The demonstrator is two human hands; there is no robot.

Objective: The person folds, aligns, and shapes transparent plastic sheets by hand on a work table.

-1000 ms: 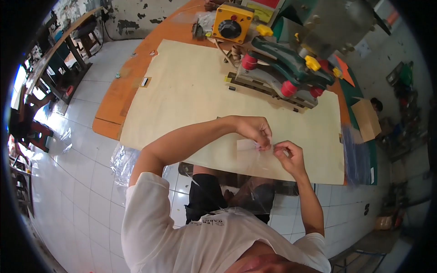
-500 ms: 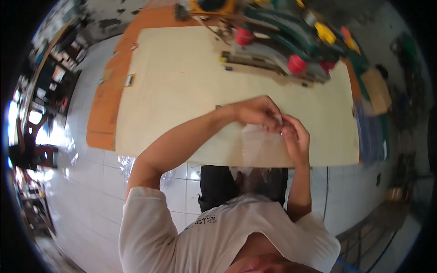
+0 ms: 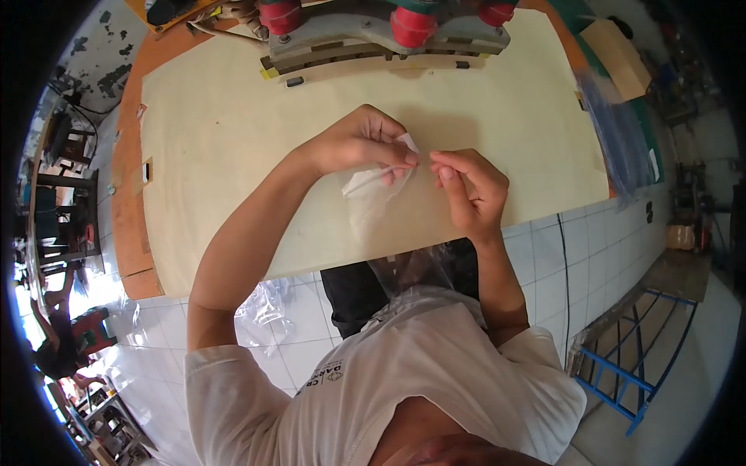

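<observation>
A thin, clear plastic bag [image 3: 365,213] hangs over the near part of the cream-covered table [image 3: 256,155], its upper edge creased and folded. My left hand [image 3: 361,144] is closed on the bag, pinching it between thumb and fingers, with a corner standing up above the thumb. Just to the right, my right hand [image 3: 478,190] is held with curled fingers and the fingertips together, a small gap away from the left fingertips. Whatever the right fingertips hold, if anything, is too small to make out.
A grey metal machine with red knobs [image 3: 412,27] stands at the table's far side. Clear plastic sheets [image 3: 622,140] hang at the right edge near a cardboard piece [image 3: 614,58]. Crumpled plastic [image 3: 264,311] lies below the front edge. A blue metal rack [image 3: 637,380] stands lower right.
My view has shifted, so the machine sits higher in frame. My hands, earlier together at the bag's edge, are now slightly apart, with the bag in the left.
</observation>
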